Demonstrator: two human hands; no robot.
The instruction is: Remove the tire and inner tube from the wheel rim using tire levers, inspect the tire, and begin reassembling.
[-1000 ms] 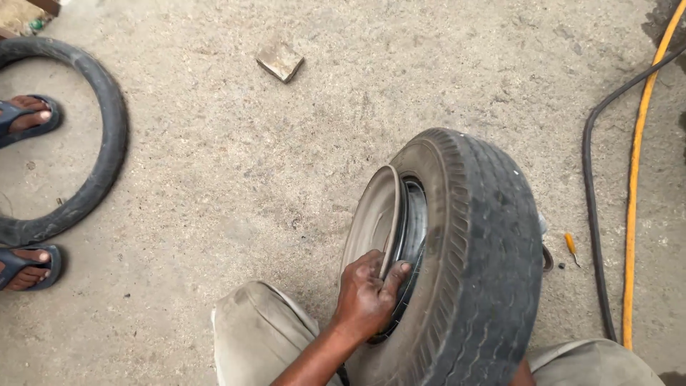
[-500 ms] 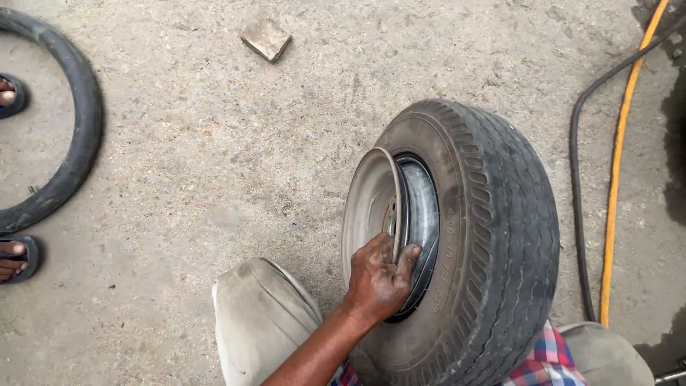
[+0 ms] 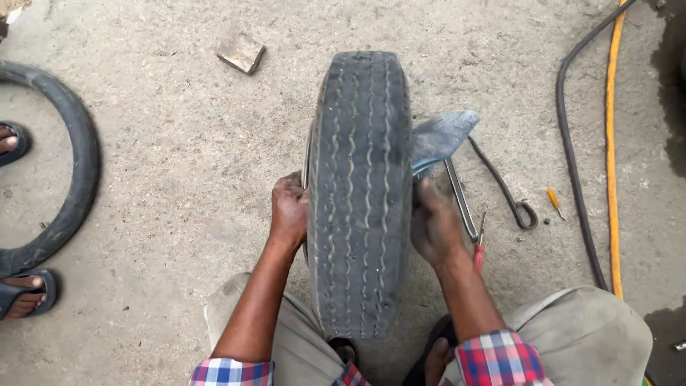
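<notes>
Rough grey concrete ground (image 3: pixel 164 143) is spread beneath a worn, ribbed black rubber tyre (image 3: pixel 361 186), stood upright on its tread between the knees. Its left sidewall is gripped by the left hand (image 3: pixel 288 209), fingers curled; its right sidewall is clasped by the right hand (image 3: pixel 434 223). A yellow hose (image 3: pixel 612 157) lies well apart.

Bright, even daylight; soft short shadow beside the tyre (image 3: pixel 361 193). Focus sharp throughout, no glare, slight stretching beyond it at the edges.
</notes>
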